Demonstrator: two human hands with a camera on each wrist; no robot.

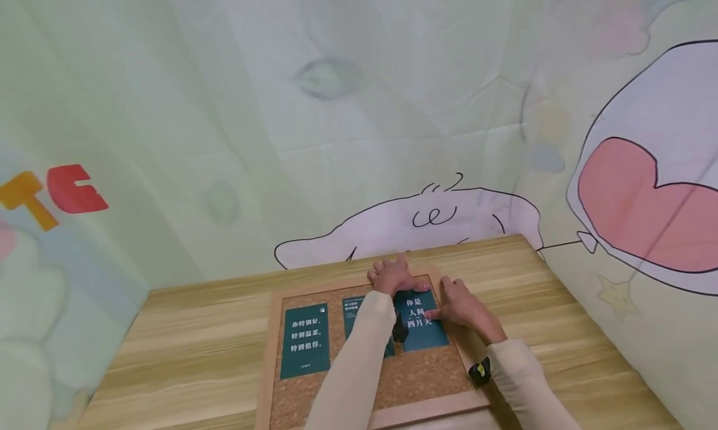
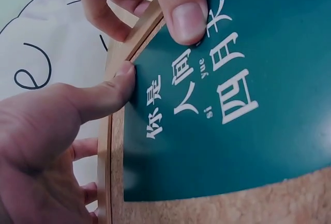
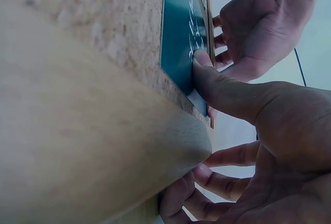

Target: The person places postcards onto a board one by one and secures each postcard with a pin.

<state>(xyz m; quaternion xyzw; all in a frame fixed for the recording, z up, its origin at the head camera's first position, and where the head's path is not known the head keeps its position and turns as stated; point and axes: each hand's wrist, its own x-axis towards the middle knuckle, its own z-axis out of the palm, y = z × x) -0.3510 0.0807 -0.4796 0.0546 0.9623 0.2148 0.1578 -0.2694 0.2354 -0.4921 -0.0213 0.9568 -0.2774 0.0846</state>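
A framed cork board [image 1: 417, 380] lies on the wooden table with dark teal cards on it. At its upper right is a teal card [image 1: 423, 338] with white Chinese writing. My left hand [image 1: 394, 277] reaches over the top edge, its thumb [image 2: 116, 87] pressing the card's edge and its other fingers beyond the wooden frame [image 2: 105, 167]. The right hand [image 1: 464, 303] is at the right side. Its thumb [image 3: 207, 74] presses the card's face, while the other fingers bend beside the outer edge of the frame.
Another teal card [image 1: 305, 339] lies at the board's left. A middle card [image 1: 350, 311] is partly covered by my left sleeve [image 1: 353, 367]. Wooden table [image 1: 196, 349] surrounds the board. Behind it hangs a pale printed curtain [image 1: 224, 137]. A black wrist device [image 1: 480, 372] sits by the right cuff.
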